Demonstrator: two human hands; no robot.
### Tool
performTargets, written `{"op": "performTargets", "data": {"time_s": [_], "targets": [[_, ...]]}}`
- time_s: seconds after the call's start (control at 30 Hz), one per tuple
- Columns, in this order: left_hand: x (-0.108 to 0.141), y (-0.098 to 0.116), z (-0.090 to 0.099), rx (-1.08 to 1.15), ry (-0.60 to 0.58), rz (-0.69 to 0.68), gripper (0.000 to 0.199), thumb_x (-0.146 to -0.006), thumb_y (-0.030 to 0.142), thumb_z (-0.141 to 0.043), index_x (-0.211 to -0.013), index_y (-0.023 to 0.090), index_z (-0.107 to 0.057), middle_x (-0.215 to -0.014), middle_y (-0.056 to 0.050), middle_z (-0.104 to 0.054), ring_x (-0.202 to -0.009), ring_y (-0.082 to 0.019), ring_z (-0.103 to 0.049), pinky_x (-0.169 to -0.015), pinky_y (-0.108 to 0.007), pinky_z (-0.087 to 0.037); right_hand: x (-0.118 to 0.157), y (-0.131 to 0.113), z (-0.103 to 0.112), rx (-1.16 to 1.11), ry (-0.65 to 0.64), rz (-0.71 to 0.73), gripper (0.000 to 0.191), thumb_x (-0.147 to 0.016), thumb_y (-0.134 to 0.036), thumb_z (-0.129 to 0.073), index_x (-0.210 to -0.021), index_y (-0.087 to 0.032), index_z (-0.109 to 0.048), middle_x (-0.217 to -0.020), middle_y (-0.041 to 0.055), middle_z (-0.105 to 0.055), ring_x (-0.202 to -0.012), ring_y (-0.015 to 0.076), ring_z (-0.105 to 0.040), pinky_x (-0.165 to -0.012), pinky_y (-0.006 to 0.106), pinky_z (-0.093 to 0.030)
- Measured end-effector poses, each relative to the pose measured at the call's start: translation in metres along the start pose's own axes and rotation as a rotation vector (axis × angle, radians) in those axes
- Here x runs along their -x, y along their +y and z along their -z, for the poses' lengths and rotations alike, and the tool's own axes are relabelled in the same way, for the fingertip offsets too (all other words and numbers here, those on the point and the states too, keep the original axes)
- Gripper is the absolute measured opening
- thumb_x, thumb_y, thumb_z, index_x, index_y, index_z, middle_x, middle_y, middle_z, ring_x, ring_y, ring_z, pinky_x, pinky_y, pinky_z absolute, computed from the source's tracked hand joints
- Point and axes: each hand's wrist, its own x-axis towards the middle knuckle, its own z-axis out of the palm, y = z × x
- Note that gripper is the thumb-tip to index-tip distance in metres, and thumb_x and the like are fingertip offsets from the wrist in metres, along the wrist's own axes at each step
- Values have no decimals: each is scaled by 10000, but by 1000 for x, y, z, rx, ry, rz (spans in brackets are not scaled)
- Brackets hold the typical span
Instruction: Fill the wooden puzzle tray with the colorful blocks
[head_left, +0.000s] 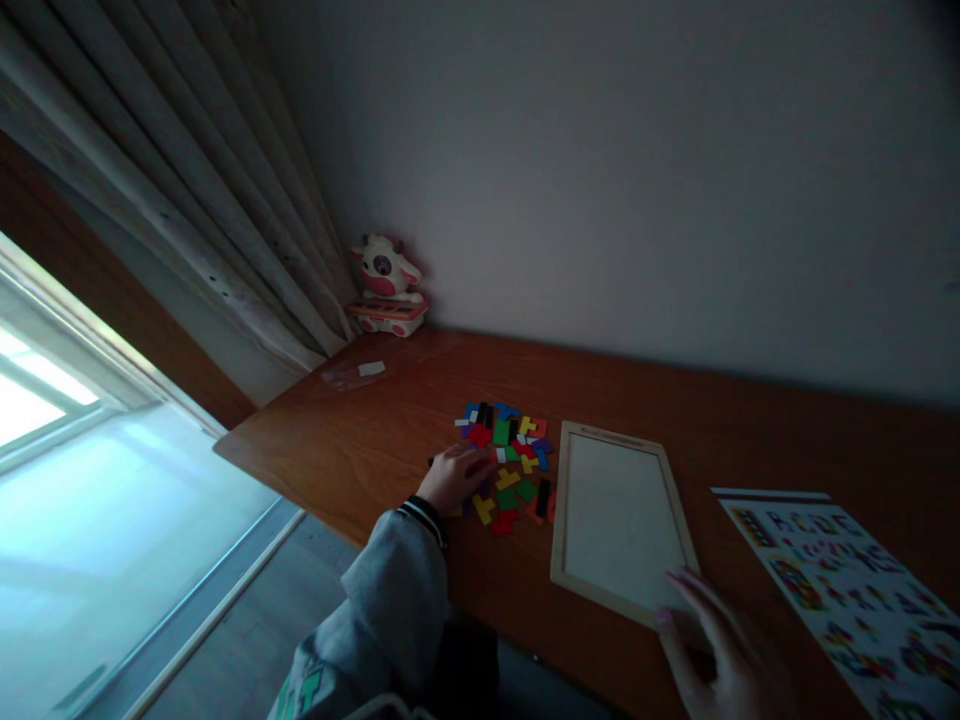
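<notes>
My left hand lies over the left side of a spread of coloured puzzle pieces, its fingers stretched out over them; the surface under the fingertips is hidden. The flat, blocky pieces are red, yellow, green, blue, purple, orange, black and white. Right of them a shallow wooden tray with a pale, bare inside lies flat on the table. At the tray's lower right corner is my right hand, thumb and fingers apart. Its fingertips overlap the frame; whether they press on it I cannot tell.
A printed sheet with colourful figures lies at the right of the brown table. A cow-shaped toy keyboard stands in the back left corner, by the curtain. Clear plastic with a white label lies before it.
</notes>
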Motion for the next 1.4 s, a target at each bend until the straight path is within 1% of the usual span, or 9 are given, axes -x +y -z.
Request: {"op": "performTargets", "data": {"time_s": [0.33, 0.43, 0.57, 0.67, 0.77, 1.0, 1.13, 1.23, 1.4], "targets": [[-2, 11, 6, 5, 148, -90, 317, -992, 417, -503, -1020, 229, -757, -871, -69, -749, -855, -192, -671, -808, -323, -564, 1, -1, 0, -34, -17, -43, 471, -927, -538, -461, -1203, -184, -604, -1196, 155, -674, -1053, 339, -649, -873, 504, -516], [9, 44, 5, 148, 213, -102, 299, -984, 417, -526, -986, 227, -757, -828, -57, -747, -781, -178, -667, -733, -304, -572, 0, -6, 5, -85, 15, -49, 443, -920, -531, -506, -1187, -195, -616, -1202, 151, -670, -1057, 332, -654, -875, 502, -524], [31, 107, -20, 386, 303, -84, 189, -942, 377, -620, -960, 229, -736, -824, -40, -755, -702, -149, -673, -657, -260, -568, -6, -24, 13, -220, 16, 4, 358, -891, -489, -605, -1148, -245, -652, -1122, 90, -716, -998, 269, -697, -852, 407, -575], [42, 141, -44, 582, 177, -88, 377, -872, 431, -703, -1187, 234, -637, -873, -25, -768, -570, -105, -648, -591, -215, -570, -13, -41, 17, -395, -80, -25, 305, -889, -460, -618, -1103, -253, -683, -1044, 66, -750, -917, 225, -734, -783, 313, -615], [44, 154, -59, 647, 109, -67, 463, -853, 453, -718, -1244, 242, -587, -959, -38, -763, -557, -92, -646, -591, -207, -576, -19, -53, 15, -569, -157, -162, 316, -872, -468, -637, -1091, -248, -694, -1034, 66, -763, -904, 223, -745, -780, 291, -623], [37, 153, -55, 518, 43, -120, 280, -949, 390, -602, -1173, 226, -634, -1053, -71, -728, -770, -134, -707, -746, -253, -603, -23, -56, 8, -862, -227, -491, 354, -842, -538, -638, -952, -207, -703, -955, 96, -767, -863, 246, -744, -752, 303, -618], [30, 131, -43, 200, -60, -210, 320, -1015, 299, -460, -1301, 228, -586, -1345, -90, -621, -1295, -230, -541, -1117, -449, -440, -26, -49, 8, -808, -207, -579, 397, -823, -597, -625, -897, -209, -669, -890, 91, -760, -830, 244, -743, -727, 301, -610], [30, 110, -33, 35, -198, -210, 427, -1018, 315, -446, -1437, 229, -464, -1402, -82, -580, -1384, -262, -447, -1193, -552, -297, -24, -39, 8, -769, -205, -596, 420, -839, -620, -590, -915, -210, -645, -909, 99, -756, -849, 247, -738, -744, 318, -602], [36, 97, -26, -88, -237, -207, 464, -1016, 379, -437, -1459, 240, -444, -1442, -67, -543, -1418, -265, -395, -1201, -531, -293, -17, -33, 3, -573, -92, -603, 445, -849, -646, -555, -931, -217, -637, -911, 101, -752, -829, 247, -725, -736, 340, -586]]}}
